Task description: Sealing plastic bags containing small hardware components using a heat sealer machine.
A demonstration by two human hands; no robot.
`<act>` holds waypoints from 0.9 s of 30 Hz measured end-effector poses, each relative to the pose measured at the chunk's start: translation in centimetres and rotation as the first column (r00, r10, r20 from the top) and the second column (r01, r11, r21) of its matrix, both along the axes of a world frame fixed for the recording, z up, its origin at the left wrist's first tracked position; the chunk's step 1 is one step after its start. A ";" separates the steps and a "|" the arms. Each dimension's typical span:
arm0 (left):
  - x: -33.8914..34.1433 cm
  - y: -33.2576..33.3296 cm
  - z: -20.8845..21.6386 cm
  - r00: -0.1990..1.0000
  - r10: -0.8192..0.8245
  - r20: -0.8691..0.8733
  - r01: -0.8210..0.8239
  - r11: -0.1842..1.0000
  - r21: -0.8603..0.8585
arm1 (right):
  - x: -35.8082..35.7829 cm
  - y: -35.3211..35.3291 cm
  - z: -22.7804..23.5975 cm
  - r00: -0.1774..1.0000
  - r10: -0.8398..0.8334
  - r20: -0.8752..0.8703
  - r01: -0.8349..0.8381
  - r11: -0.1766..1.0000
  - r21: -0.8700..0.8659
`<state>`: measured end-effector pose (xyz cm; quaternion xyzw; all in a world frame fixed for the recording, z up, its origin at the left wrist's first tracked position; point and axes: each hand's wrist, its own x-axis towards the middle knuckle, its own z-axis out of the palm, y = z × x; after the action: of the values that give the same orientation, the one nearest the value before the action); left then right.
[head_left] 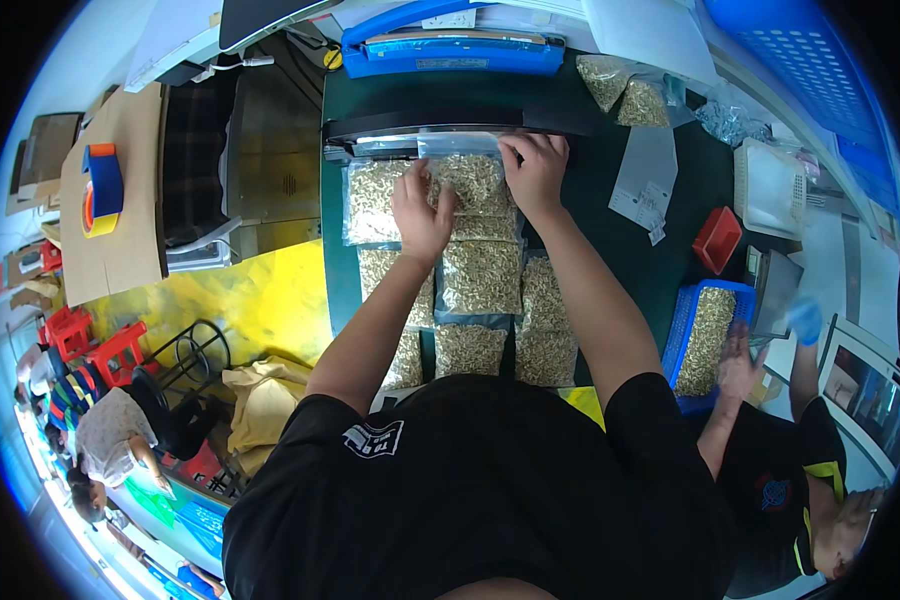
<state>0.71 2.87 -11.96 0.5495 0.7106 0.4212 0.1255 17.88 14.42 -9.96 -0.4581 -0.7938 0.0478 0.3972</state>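
Observation:
Two clear plastic bags of pale chopped dried bits lie side by side, their upper ends at a long black bar-shaped machine. My left hand rests where these bags meet, fingers bent and thumb apart, over the left bag and the right bag. At the right bag's upper corner, my right hand has its fingers curled against the edge by the bar; the fingertips are partly hidden. Closer to me lie several more filled bags, including a middle bag, partly covered by my arms.
The dark green table carries a white paper sheet, a red tray and other filled bags. At right, a co-worker's hand is beside a blue basket of chopped bits. A cardboard box stands left.

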 end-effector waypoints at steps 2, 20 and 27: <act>-0.7 0.5 -0.3 0.997 0.068 0.031 -0.069 0.997 0.020 | -0.1 -0.4 0.3 0.996 0.077 -0.050 -0.077 0.997 -0.015; -2.3 2.0 -1.0 0.709 -0.016 0.705 0.025 1.000 -0.002 | 2.8 -4.9 -3.1 0.698 -0.322 -0.640 -0.424 0.535 -0.731; -1.8 -1.0 0.9 0.991 -0.086 -0.100 0.048 0.942 -0.332 | 1.5 -7.3 -3.8 0.937 -0.149 -0.317 -0.169 0.600 -0.782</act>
<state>-1.08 1.87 -11.09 0.5678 0.7576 0.2606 0.1891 19.42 7.08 -13.80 -0.5662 -0.6063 0.4805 0.2843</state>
